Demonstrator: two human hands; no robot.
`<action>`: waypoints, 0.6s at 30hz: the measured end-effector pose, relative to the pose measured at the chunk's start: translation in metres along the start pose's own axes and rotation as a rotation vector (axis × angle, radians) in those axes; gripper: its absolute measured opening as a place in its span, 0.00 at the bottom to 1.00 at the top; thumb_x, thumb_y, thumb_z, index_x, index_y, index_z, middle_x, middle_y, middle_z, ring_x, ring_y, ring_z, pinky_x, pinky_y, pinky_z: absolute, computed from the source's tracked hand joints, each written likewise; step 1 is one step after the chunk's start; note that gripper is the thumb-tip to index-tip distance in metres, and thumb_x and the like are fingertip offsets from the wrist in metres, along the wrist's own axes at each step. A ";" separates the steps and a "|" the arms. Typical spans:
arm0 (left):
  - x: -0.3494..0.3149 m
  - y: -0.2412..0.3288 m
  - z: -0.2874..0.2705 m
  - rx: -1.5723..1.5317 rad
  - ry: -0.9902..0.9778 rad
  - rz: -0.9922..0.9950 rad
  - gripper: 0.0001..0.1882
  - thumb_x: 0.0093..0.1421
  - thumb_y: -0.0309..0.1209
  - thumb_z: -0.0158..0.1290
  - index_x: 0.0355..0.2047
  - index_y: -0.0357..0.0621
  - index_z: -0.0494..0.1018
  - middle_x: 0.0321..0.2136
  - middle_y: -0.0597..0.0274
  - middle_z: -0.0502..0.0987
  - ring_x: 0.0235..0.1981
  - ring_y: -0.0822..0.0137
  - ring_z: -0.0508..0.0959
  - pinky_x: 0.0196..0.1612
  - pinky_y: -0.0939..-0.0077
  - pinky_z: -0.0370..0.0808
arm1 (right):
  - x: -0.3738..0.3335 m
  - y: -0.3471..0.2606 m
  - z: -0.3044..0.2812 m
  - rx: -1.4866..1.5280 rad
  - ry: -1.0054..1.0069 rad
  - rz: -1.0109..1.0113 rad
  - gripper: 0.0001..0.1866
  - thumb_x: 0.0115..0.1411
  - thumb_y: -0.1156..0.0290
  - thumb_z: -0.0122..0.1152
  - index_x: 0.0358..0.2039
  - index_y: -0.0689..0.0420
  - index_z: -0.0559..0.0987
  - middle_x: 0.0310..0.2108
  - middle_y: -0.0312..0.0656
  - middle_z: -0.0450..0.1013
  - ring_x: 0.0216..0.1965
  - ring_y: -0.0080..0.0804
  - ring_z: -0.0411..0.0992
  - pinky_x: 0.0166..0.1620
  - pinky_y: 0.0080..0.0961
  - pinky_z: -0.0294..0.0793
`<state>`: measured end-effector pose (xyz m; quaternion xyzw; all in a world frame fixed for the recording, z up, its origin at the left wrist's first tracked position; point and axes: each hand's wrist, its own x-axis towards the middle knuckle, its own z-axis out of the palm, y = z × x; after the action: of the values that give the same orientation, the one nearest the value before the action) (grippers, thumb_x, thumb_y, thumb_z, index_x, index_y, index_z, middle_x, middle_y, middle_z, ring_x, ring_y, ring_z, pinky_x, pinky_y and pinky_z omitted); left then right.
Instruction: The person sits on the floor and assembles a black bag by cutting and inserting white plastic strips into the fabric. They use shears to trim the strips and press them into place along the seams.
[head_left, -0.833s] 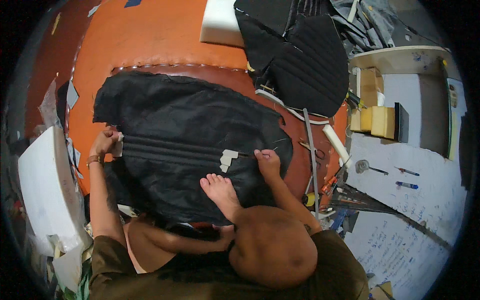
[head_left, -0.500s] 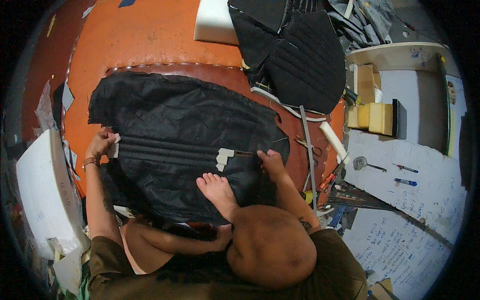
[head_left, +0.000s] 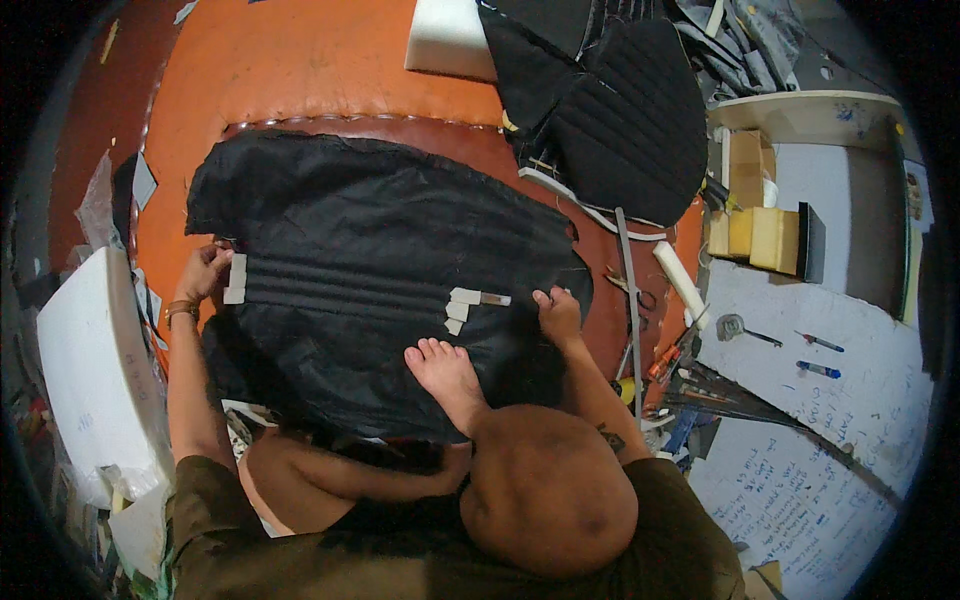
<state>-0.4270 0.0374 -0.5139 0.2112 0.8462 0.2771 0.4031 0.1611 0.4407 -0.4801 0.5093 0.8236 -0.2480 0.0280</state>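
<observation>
Across the orange padded surface [head_left: 330, 75] lies a black ribbed fabric panel [head_left: 380, 205], spread out. The right hand [head_left: 560, 314] curls its fingers at the panel's right; the left hand [head_left: 207, 270] bends at its left edge; any grip, I cannot tell. Pale patches [head_left: 457, 312] cluster right of centre, seemingly unattached; one pale strip [head_left: 236, 282] already sits along the left edge.

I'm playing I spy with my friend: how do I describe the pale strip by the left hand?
Find the big black cloth in the middle. At its left edge, beside the left hand, lies the pale strip. It sits alone, while the other pale pieces cluster near the bare foot.
</observation>
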 end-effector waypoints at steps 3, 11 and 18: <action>0.013 -0.015 -0.028 -0.017 0.057 0.007 0.19 0.69 0.42 0.58 0.35 0.36 0.80 0.35 0.59 0.84 0.36 0.70 0.82 0.41 0.69 0.78 | -0.006 -0.002 -0.008 0.018 -0.012 0.044 0.22 0.64 0.55 0.64 0.29 0.64 0.76 0.32 0.63 0.76 0.40 0.69 0.74 0.43 0.55 0.73; 0.001 -0.045 -0.018 -0.948 0.352 -0.176 0.23 0.74 0.48 0.49 0.46 0.38 0.78 0.37 0.57 0.84 0.38 0.63 0.82 0.40 0.62 0.81 | 0.009 0.002 -0.003 -0.075 -0.145 0.059 0.23 0.65 0.53 0.64 0.31 0.65 0.77 0.39 0.64 0.77 0.44 0.68 0.74 0.46 0.55 0.73; -0.012 0.042 0.058 -0.967 0.512 -0.314 0.23 0.77 0.44 0.42 0.44 0.37 0.81 0.39 0.56 0.84 0.36 0.63 0.83 0.42 0.67 0.81 | 0.000 0.000 -0.024 -0.028 -0.145 0.073 0.23 0.65 0.54 0.65 0.31 0.65 0.75 0.33 0.62 0.75 0.39 0.65 0.74 0.43 0.51 0.72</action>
<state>-0.3681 0.0795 -0.5098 -0.1997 0.7149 0.6123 0.2722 0.1660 0.4512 -0.4591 0.5195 0.8036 -0.2715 0.1035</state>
